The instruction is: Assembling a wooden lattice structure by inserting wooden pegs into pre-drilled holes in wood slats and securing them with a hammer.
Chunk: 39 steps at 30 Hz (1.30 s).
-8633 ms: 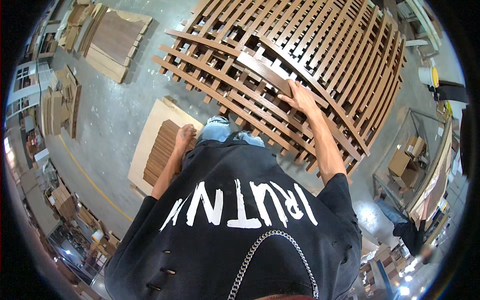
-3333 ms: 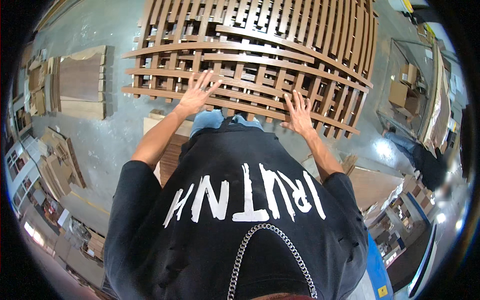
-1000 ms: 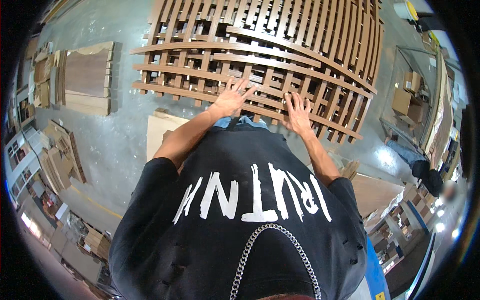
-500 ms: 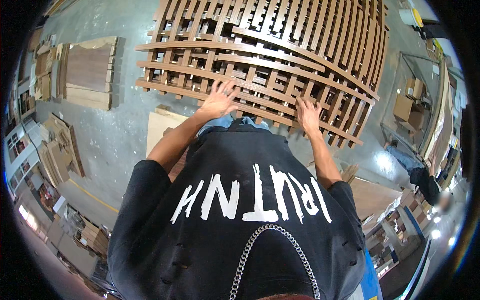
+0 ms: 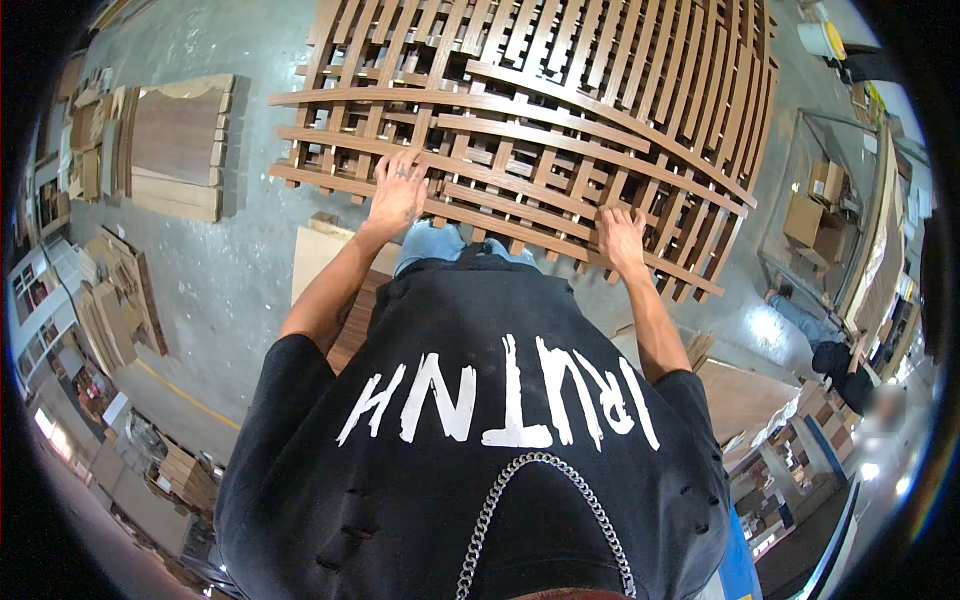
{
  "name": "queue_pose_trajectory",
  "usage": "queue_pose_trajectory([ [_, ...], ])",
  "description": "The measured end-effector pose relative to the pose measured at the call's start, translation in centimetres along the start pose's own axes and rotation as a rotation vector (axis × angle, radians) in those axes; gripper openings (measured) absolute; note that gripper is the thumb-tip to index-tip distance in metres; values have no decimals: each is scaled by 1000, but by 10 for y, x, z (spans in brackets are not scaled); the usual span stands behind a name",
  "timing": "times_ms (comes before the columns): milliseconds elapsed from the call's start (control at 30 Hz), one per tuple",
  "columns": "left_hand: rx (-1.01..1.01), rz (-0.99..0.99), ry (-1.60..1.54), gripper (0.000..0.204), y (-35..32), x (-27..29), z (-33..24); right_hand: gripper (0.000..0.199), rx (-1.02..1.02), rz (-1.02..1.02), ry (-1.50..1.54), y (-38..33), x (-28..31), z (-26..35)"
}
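Observation:
A large stack of brown wood-grain slats (image 5: 520, 183), laid crosswise in layers, stands in front of me. Near its front left part, my left hand (image 5: 400, 192) is closed over a slat, its fingertips bent over the strip. Farther right along the same side, the curled fingers of my right hand (image 5: 622, 238) grip the front slat (image 5: 545, 233). The palms and thumbs are mostly hidden, as are the undersides of the strips.
On the floor to the left lie a stack of brown panels (image 5: 175, 145) and leaning boards (image 5: 128, 280). A pale board (image 5: 312, 262) is beside my left forearm. At right are open cardboard boxes (image 5: 812, 220) and another person (image 5: 845, 370) farther off.
My left hand has shifted left along the slats, and its spread fingers have drawn together. My right hand has come slightly nearer to me, staying at the front slat.

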<state>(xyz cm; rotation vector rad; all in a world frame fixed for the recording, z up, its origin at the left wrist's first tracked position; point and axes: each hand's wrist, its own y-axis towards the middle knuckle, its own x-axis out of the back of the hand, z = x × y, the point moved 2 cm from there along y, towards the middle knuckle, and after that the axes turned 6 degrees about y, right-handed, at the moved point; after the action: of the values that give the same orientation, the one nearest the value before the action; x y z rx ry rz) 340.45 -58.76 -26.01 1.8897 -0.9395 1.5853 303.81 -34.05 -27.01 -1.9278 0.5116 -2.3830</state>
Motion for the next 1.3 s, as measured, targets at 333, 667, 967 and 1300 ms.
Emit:
queue_pose_trajectory([
  [333,-185,142,52,30,105,0,20,36,-271,-75,-148,97,32,-32],
  [667,-111,245,170,43,109,-14,-11,33,-127,2,-160,85,30,-45],
  [967,-219,191,-56,37,78,-61,32,31,-179,264,123,47,38,-37],
  [1300,-128,337,-193,55,74,-24,16,43,-195,232,256,20,21,-54],
])
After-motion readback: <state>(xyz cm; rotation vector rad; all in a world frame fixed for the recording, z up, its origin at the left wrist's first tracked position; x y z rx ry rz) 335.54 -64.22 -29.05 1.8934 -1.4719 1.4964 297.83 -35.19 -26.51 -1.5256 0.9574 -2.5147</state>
